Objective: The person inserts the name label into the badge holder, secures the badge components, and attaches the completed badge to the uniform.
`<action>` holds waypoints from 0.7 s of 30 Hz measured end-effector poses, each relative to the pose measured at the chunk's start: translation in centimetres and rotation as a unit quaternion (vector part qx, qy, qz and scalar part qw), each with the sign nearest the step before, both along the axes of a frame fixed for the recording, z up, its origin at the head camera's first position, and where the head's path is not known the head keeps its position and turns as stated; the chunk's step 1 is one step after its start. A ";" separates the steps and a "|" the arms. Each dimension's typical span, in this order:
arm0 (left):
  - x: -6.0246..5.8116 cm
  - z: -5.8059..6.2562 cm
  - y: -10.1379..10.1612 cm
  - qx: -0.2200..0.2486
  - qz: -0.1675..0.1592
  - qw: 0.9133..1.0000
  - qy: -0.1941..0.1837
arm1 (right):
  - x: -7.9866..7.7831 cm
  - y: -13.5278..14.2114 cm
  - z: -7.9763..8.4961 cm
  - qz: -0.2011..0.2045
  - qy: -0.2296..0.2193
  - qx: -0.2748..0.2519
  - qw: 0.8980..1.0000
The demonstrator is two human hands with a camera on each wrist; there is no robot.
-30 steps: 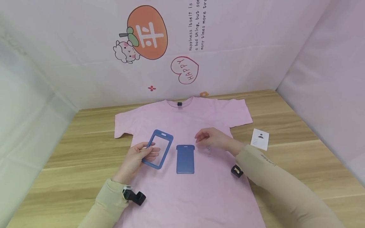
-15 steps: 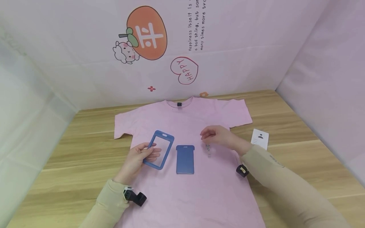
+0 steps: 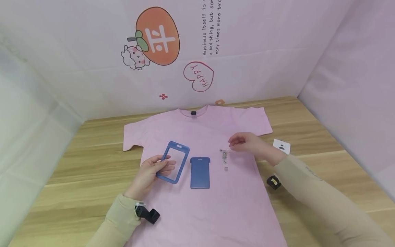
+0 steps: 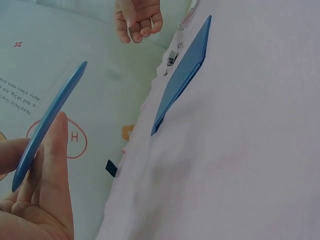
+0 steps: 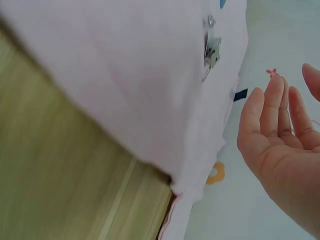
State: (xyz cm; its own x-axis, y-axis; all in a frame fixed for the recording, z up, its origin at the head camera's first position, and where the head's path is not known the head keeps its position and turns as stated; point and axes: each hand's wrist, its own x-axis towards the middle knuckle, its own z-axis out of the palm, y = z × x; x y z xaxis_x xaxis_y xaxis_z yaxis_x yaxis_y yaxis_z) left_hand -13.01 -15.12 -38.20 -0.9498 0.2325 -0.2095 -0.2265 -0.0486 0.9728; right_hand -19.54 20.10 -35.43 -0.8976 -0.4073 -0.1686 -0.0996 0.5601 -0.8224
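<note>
My left hand (image 3: 151,169) pinches a blue badge holder frame (image 3: 184,164) by its lower left edge, thumb in front and fingers behind its window. In the left wrist view that frame (image 4: 50,122) shows edge-on, raised off the shirt. Flat on the pink T-shirt (image 3: 197,212) lies a blue badge holder back panel (image 3: 200,174), right of the frame. A metal badge clip with a clear strap (image 3: 225,156) rests on the shirt further right. My right hand (image 3: 248,144) hovers beside this clip, holding nothing, its fingers loosely bent; the right wrist view shows the clip (image 5: 212,54) apart from them.
A white card with a person icon (image 3: 281,145) lies on the wooden table (image 3: 308,137) right of the shirt, partly covered by my right forearm. White printed fabric (image 3: 247,51) rises behind the table and along both sides.
My right hand has moved right, away from the badge clip, uncovering it on the shirt and overlapping the card's lower part. The left hand keeps the frame almost where it was.
</note>
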 end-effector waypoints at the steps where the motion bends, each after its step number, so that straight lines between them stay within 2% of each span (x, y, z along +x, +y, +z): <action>1: 0.0 0.0 0.0 -0.001 -0.001 1.000 0.000 | 0.0 0.4 0.1 -0.003 0.001 -0.001 1.000; 9: 0.0 -0.1 0.2 0.000 0.001 1.000 0.000 | -0.8 4.0 0.4 -0.038 0.015 0.000 0.999; 21: 0.0 -0.2 0.5 0.015 -0.001 1.000 -0.004 | -1.3 9.6 -0.2 -0.085 0.020 0.020 0.996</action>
State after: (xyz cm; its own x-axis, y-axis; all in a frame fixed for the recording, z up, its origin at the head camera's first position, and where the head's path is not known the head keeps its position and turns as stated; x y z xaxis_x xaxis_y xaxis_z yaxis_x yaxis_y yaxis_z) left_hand -13.03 -14.59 -38.37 -0.9479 0.2402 -0.2091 -0.2335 -0.0777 0.9692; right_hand -20.80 29.74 -35.67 -0.9593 -0.2433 -0.1434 -0.0339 0.6032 -0.7968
